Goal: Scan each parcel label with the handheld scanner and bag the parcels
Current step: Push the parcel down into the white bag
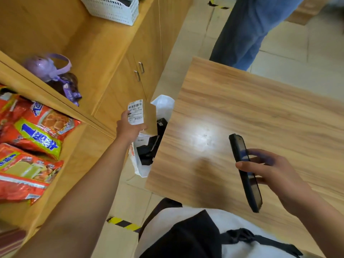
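My left hand (128,127) grips the labelled parcel (142,116) at its one o'clock, above the bag (163,105); my right hand (270,170) grasps the scanner (245,172).

Bare forearms, white top (188,216) under a black strapped garment (186,237).

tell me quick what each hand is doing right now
Left hand: closed on a small labelled parcel above the white bag.
Right hand: holding the handheld scanner over the table.

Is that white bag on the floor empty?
No. The white bag gapes open, with dark items and a labelled packet visible inside.
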The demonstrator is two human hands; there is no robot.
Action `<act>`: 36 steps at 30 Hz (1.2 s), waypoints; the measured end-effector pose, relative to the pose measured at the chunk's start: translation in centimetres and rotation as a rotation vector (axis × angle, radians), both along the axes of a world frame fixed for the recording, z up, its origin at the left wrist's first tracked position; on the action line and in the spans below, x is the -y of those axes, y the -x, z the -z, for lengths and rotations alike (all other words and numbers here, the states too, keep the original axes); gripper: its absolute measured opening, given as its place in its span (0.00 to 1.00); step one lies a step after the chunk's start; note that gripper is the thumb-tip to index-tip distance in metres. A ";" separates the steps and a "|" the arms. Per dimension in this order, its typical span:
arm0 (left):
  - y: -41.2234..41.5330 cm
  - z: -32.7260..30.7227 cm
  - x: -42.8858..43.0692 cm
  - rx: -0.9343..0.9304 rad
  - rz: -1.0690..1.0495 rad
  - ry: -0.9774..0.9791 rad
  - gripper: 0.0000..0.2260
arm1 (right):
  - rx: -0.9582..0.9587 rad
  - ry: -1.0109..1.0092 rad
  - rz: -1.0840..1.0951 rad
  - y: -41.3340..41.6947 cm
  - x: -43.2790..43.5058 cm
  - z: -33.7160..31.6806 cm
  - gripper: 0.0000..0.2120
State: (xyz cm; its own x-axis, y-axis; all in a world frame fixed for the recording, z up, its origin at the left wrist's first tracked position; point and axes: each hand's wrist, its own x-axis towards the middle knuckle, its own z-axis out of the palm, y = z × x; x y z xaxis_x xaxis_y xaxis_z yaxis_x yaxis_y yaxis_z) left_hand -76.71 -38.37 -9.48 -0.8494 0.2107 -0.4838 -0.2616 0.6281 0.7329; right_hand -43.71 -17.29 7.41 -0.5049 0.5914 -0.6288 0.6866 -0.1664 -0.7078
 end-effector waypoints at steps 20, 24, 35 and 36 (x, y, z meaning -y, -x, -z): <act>-3.0 -2.7 -4.1 0.101 0.037 -0.172 0.11 | -0.056 -0.025 0.182 -3.2 1.0 -0.1 0.39; -6.7 -5.4 -8.1 0.109 0.165 -0.279 0.09 | -0.090 -0.028 0.253 -5.7 -0.2 -0.1 0.42; -24.0 -7.9 -24.2 0.110 0.713 -0.207 0.08 | -0.173 0.005 0.595 -20.2 -5.6 -0.5 0.29; -26.2 -8.1 -25.6 0.117 0.765 -0.189 0.09 | -0.177 0.012 0.638 -22.2 -6.1 -0.6 0.27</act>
State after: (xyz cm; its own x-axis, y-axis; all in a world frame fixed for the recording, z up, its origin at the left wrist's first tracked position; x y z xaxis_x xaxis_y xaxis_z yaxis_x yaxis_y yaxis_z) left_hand -50.55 -12.78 -1.37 -0.3816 0.8026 -0.4585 0.1105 0.5321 0.8395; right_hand -21.53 -11.19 8.01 -0.1546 0.8021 -0.5769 0.3240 -0.5104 -0.7965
